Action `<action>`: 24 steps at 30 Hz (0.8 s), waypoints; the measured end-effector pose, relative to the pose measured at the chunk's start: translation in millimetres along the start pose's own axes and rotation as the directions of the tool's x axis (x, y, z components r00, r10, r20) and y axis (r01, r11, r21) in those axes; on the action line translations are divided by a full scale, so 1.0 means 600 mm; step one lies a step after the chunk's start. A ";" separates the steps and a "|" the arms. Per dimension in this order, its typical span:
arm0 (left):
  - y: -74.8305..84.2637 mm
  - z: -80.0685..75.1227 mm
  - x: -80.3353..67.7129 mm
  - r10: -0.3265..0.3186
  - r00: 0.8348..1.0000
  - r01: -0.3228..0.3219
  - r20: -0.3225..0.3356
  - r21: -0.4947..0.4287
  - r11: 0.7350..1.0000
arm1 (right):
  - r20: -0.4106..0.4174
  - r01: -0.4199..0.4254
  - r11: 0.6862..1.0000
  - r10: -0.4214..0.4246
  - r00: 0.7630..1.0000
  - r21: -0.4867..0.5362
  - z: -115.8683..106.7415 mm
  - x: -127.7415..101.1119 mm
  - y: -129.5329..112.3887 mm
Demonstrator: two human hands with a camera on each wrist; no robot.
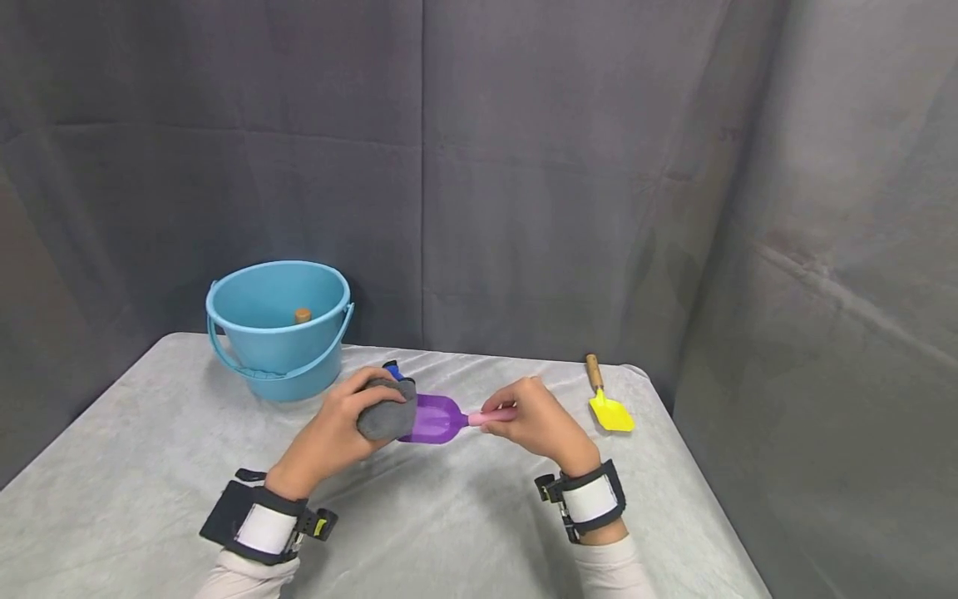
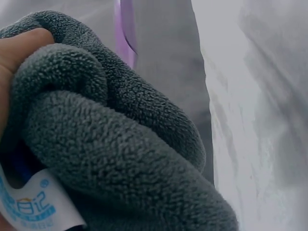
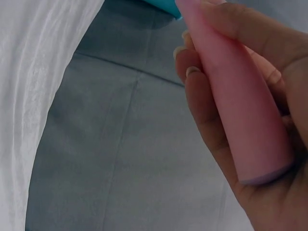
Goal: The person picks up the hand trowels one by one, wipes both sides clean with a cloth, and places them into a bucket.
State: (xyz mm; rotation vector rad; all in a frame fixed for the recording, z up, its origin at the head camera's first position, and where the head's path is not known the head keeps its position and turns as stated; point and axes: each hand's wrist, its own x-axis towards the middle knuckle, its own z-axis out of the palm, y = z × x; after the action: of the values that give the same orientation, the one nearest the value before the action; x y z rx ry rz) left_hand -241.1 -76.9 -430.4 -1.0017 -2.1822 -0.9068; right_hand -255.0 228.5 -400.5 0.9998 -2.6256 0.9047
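My left hand point(image 1: 346, 423) grips a bunched grey towel point(image 1: 389, 409), whose fluffy folds and white printed label point(image 2: 36, 204) fill much of the left wrist view. The towel lies over the far end of a purple shovel blade point(image 1: 437, 418); whether it presses on it I cannot tell. With curled fingers, my right hand point(image 1: 540, 423) holds the shovel's pink handle point(image 3: 243, 106), thumb along its upper part. The shovel is held roughly level above the table, blade pointing left. A small blue and black piece point(image 1: 395, 371) shows behind the towel, its kind unclear.
A light blue bucket point(image 1: 295, 384) stands at the back left with its handle hanging down and a wooden end point(image 1: 303, 315) inside. At the back right lies a small yellow shovel point(image 1: 612, 413) with a wooden handle. Grey curtains point(image 1: 554, 183) border the white-covered table point(image 1: 419, 532).
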 end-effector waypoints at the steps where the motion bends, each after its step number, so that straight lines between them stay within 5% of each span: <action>1: 0.004 0.002 0.002 0.009 1.000 -0.009 -0.001 0.000 1.000 | 0.004 0.006 1.000 -0.006 1.000 -0.002 0.002 0.001 -0.001; 11: 0.039 0.020 0.011 -0.008 0.999 0.007 0.049 0.005 1.000 | 0.024 0.038 0.998 -0.037 0.999 -0.045 0.019 0.012 -0.019; 24: 0.047 0.035 0.011 -0.022 0.993 0.013 0.115 0.076 0.997 | 0.002 0.089 0.995 -0.089 0.996 -0.048 0.023 0.014 -0.026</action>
State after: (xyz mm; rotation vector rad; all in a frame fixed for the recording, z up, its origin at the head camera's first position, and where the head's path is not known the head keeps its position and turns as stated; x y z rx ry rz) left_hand -226.8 -44.3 -428.8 -1.0236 -2.3068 -0.7855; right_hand -250.5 206.5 -400.8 1.0943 -2.5671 0.8174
